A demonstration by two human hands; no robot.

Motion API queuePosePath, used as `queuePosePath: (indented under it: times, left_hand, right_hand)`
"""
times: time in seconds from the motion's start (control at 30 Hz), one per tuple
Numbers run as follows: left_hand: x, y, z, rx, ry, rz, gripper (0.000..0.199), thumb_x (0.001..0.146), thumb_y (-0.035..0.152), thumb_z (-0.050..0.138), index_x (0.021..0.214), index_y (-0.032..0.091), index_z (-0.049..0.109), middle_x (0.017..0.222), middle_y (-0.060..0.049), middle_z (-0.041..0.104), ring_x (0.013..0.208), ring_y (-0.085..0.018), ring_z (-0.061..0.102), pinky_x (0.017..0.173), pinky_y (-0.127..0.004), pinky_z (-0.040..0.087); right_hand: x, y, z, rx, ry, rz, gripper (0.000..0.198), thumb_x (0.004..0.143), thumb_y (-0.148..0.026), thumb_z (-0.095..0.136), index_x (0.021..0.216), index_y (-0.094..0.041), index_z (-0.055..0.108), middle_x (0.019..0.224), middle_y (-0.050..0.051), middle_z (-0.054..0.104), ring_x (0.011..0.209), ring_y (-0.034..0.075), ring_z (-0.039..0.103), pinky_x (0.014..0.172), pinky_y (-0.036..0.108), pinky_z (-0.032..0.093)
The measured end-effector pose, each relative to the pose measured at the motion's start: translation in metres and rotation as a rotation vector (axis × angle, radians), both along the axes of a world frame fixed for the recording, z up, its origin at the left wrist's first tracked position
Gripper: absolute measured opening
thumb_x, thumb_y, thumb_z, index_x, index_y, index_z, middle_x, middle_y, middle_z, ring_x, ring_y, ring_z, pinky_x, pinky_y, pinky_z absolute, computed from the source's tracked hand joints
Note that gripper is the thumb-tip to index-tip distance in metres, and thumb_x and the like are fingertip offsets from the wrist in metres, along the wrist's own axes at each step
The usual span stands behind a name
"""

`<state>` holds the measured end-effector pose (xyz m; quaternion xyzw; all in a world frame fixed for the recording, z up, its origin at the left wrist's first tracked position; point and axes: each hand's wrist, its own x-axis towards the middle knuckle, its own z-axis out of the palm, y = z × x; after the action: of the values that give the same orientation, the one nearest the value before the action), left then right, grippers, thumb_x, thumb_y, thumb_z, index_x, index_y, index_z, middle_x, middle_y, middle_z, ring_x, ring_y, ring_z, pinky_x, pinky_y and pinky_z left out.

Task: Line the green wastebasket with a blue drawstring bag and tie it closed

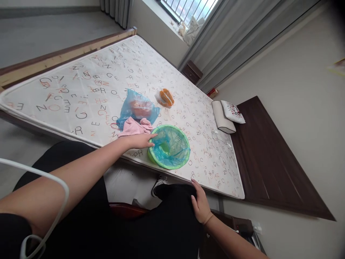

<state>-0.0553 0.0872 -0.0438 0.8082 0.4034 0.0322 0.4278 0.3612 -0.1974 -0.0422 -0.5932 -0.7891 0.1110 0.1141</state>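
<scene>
A light green plastic basket (149,153) stands near the front edge of the mattress, with a thin blue plastic bag (161,158) lining its inside. My left hand (142,141) reaches across to the basket's left rim and touches it, index finger and thumb stretched out and apart. Just beyond that hand lies a crumpled pink cloth (133,126). Behind the cloth is a blue plastic bag (140,106) with something pinkish inside. An orange item in clear wrapping (166,98) sits farther back. My right hand (201,203) rests on my black-clad knee, fingers spread, holding nothing.
The mattress (91,75) is white with printed letters. Two pillows (223,117) lie by the dark headboard (272,154). A white cable (58,180) crosses my left arm. A small nightstand (192,72) stands near grey curtains (223,39). Low right is a dark cabinet (215,241).
</scene>
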Motion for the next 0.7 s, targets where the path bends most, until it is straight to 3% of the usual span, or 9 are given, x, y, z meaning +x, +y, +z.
queuePosePath:
  times: [0.17,0.43,0.7]
  left_hand:
    - [-0.0007,-0.0013,-0.0003,0.003,0.011,0.003,0.084,0.098,0.056,0.052,0.17,0.023,0.025,0.167,-0.013,0.043,0.152,-0.033,0.045,0.123,-0.044,0.035]
    - [0.0006,-0.0029,-0.0024,0.012,0.0,0.011,0.083,0.098,0.056,0.053,0.17,0.025,0.027,0.169,-0.012,0.038,0.154,-0.032,0.042,0.125,-0.044,0.032]
    - [-0.0012,-0.0041,-0.001,0.001,-0.014,-0.014,0.094,0.098,0.056,0.053,0.173,0.02,0.009,0.172,-0.016,0.03,0.156,-0.032,0.038,0.125,-0.043,0.032]
  right_hand:
    - [0.0017,-0.0016,-0.0013,-0.005,-0.01,-0.009,0.057,0.105,-0.032,0.044,0.16,-0.028,0.034,0.16,0.012,0.05,0.146,0.032,0.051,0.116,0.061,0.049]
    - [0.0024,-0.0003,-0.0026,-0.008,-0.011,-0.001,0.056,0.104,-0.032,0.045,0.159,-0.027,0.035,0.158,0.013,0.052,0.144,0.033,0.053,0.115,0.062,0.05]
    - [0.0009,0.0003,-0.0024,-0.02,0.004,-0.014,0.05,0.105,-0.032,0.045,0.154,-0.025,0.039,0.156,0.015,0.052,0.144,0.033,0.052,0.114,0.064,0.05]
